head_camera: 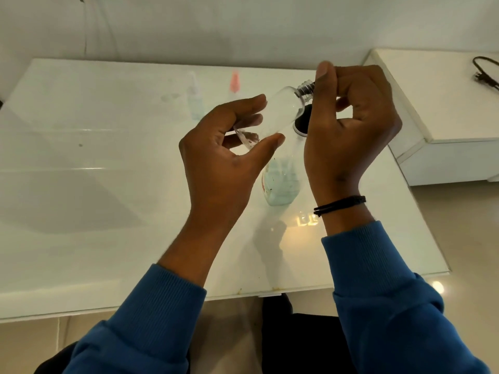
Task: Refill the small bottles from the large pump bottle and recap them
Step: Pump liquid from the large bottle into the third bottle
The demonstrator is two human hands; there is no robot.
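My feed is bright and soft-lit. The glossy table (108, 184) throws glare streaks and a warm lamp reflection near my right wrist, plus a grey shadow at left. Far bottles (195, 101) look washed out and blurred. Straight edges bow toward the corners.

No wording, brand name or number can be read anywhere in this view. The large pump bottle (280, 182) standing on the white counter (108, 184) carries a strip of red print down its left side, but it is too blurred and too small to make out. The clear small bottle (272, 114) shows no label, and the two blurred bottles at the back of the counter show no legible marking.
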